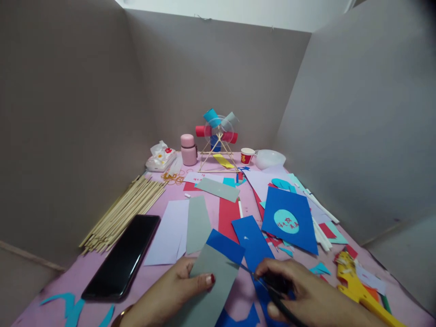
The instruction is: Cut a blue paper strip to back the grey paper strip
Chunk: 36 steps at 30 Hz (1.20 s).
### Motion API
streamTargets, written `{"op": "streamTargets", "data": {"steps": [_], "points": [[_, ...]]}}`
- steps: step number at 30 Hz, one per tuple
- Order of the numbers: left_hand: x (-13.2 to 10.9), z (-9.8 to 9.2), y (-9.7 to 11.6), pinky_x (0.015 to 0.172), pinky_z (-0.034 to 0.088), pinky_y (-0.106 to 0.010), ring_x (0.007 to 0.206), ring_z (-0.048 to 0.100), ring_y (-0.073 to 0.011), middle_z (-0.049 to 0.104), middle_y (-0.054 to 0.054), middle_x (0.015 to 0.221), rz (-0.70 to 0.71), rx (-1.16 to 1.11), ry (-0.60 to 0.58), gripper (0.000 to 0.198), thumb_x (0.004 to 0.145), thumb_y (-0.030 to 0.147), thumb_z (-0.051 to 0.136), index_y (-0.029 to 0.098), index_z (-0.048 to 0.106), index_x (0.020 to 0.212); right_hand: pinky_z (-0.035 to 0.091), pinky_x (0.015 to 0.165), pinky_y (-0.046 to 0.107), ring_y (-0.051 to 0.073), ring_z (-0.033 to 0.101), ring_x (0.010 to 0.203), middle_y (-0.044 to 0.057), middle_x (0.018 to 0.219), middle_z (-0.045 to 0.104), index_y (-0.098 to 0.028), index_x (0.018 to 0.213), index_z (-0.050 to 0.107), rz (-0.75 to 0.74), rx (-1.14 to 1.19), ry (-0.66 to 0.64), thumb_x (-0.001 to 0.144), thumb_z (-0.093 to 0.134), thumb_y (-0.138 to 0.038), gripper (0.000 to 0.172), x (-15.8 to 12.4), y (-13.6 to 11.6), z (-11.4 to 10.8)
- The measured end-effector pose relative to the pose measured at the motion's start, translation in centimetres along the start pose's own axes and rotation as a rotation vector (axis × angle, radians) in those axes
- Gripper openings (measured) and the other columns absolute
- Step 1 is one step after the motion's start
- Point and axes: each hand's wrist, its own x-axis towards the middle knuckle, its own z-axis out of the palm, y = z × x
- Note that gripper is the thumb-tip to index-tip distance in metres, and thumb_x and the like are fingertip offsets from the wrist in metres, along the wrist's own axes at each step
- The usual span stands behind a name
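Note:
My left hand (172, 290) is closed on a grey sheet of paper (213, 286) at the near edge of the pink table, thumb on top. A dark blue sheet lies under the grey one, its corner (226, 245) showing above it. My right hand (306, 295) grips black-handled scissors (272, 286), whose blades point left and touch the grey sheet's right edge. Another dark blue strip (252, 240) lies just beyond the scissors.
A black phone (124, 259) and a bundle of wooden sticks (126, 209) lie at left. A blue sheet with a teal circle (289, 220), paper scraps and a yellow tool (357, 286) lie at right. A stick-and-paper wheel model (218, 141), pink bottle (188, 150), cup and white bowl stand at the back. Grey walls surround the table.

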Motion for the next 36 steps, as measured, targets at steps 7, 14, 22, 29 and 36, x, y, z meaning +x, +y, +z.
{"op": "streamTargets", "data": {"steps": [7, 14, 22, 29, 36], "points": [[0.2, -0.2, -0.5, 0.056, 0.040, -0.022, 0.060, 0.055, -0.0101, 0.063, -0.001, 0.075, 0.038, 0.036, -0.053, 0.041, 0.074, 0.045, 0.067, 0.016, 0.063, 0.103, 0.033, 0.050, 0.020, 0.012, 0.045, 0.059, -0.004, 0.064, 0.054, -0.023, 0.091, 0.066, 0.014, 0.012, -0.006, 0.062, 0.064, -0.017, 0.029, -0.1, -0.6, 0.1], [0.1, 0.0, -0.3, 0.053, 0.037, -0.020, 0.058, 0.053, -0.0091, 0.064, -0.002, 0.076, 0.035, 0.028, -0.085, 0.041, 0.074, 0.046, 0.066, 0.015, 0.064, 0.099, 0.036, 0.052, 0.019, 0.013, 0.047, 0.064, -0.004, 0.070, 0.057, -0.023, 0.091, 0.065, 0.050, -0.008, -0.007, 0.061, 0.064, -0.016, 0.030, -0.3, -1.3, 0.0], [0.0, 0.3, -0.1, 0.057, 0.040, -0.023, 0.061, 0.056, -0.0118, 0.067, -0.004, 0.077, 0.038, 0.025, -0.084, 0.042, 0.074, 0.046, 0.066, 0.015, 0.063, 0.104, 0.036, 0.052, 0.019, 0.012, 0.047, 0.062, -0.003, 0.067, 0.056, -0.022, 0.092, 0.065, 0.029, 0.002, -0.017, 0.064, 0.066, -0.021, 0.028, -0.2, -1.2, 0.0], [0.0, 0.3, -0.1, 0.055, 0.039, -0.022, 0.059, 0.055, -0.0108, 0.067, -0.003, 0.076, 0.045, 0.054, -0.077, 0.041, 0.074, 0.047, 0.065, 0.015, 0.064, 0.100, 0.036, 0.050, 0.019, 0.012, 0.047, 0.059, -0.004, 0.062, 0.055, -0.023, 0.090, 0.067, 0.016, 0.018, 0.000, 0.062, 0.065, -0.018, 0.029, -0.3, -1.5, 0.0], [-0.2, 0.6, 0.2, 0.058, 0.042, -0.025, 0.060, 0.057, -0.0145, 0.065, -0.001, 0.070, 0.043, 0.057, -0.062, 0.044, 0.071, 0.053, 0.065, 0.016, 0.064, 0.096, 0.037, 0.051, 0.019, 0.013, 0.048, 0.061, -0.004, 0.065, 0.057, -0.025, 0.093, 0.067, 0.028, 0.009, -0.007, 0.062, 0.066, -0.018, 0.032, -0.2, -1.1, 0.1]]}}
